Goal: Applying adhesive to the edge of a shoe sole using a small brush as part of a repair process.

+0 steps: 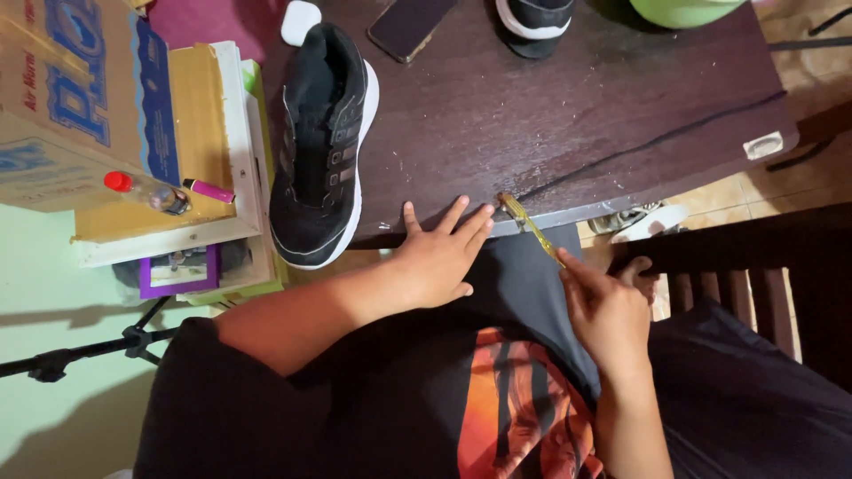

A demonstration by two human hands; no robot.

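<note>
My left hand [437,255] lies flat with fingers spread on the near edge of the dark wooden table [568,106]. My right hand [603,310] grips the handle of a yellow-green brush [530,227], whose bristle end touches the table's front edge beside my left fingertips. A black sneaker with a white sole [321,146] lies on the table to the left of my left hand, its toe hanging over the near edge. The toe of a second black sneaker [534,25] shows at the table's far side.
A dark phone [410,27] and a small white case [299,21] lie at the table's far end. Cardboard boxes [98,98] with a small red-capped bottle [146,192] and a pink lighter [209,190] stand at left. A dark wooden chair [745,257] is at right.
</note>
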